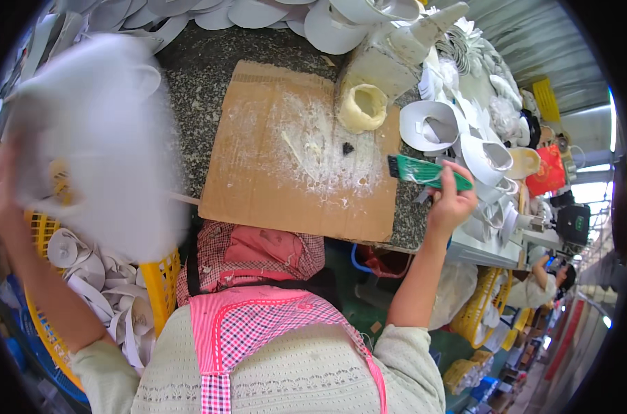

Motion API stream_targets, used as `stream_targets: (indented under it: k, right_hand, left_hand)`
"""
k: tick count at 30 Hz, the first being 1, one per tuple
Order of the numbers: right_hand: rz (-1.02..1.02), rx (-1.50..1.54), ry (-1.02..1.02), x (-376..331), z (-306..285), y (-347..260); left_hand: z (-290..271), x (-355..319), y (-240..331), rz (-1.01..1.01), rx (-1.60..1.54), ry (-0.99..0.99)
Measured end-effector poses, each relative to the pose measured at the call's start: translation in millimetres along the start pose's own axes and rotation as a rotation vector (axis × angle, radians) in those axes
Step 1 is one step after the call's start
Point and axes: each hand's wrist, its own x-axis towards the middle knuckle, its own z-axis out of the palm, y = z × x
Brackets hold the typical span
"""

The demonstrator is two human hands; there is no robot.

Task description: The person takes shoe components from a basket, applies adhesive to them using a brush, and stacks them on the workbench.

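My left hand (1, 183) is raised at the far left and holds a blurred white curved piece (96, 138) above a yellow basket (163, 276). My right hand (450, 200) grips a green-handled brush (427, 172) with dark bristles at the right edge of a brown cardboard sheet (258, 172). The cardboard is smeared with white glue and lies on a dark speckled worktable (210, 55). A cream glue pot (362, 107) stands at the cardboard's far right corner.
Several white curved pieces fill the yellow basket and are piled along the table's far edge (258, 14) and right side (438, 124). More yellow baskets (479, 317) stand lower right. Another person (541, 286) works at the right.
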Motion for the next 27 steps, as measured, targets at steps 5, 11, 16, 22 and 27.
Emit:
stream_targets:
  k: [5, 11, 16, 22, 27]
  right_hand:
    - [0.028, 0.116, -0.105, -24.9, 22.0, -2.4]
    - [0.022, 0.018, -0.053, -16.6, 40.8, 31.3]
    - [-0.044, 0.014, 0.038, -11.2, 18.7, 4.5]
    - [-0.011, -0.044, -0.126, 3.0, 10.6, 16.9]
    - [0.027, 0.047, 0.013, -9.1, -4.2, -21.8]
  left_hand:
    - [157.8, -53.2, 21.1, 0.129, 0.735, -0.478]
    - [149.0, -44.3, 14.3, 0.275, 1.135, -0.770]
    - [115.4, -39.6, 47.2, 0.758, 0.505, -0.614]
    - [133.0, -47.8, 16.6, 0.903, 0.436, -1.278]
    - [142.7, -63.4, 58.7, 0.619, 0.142, -0.737]
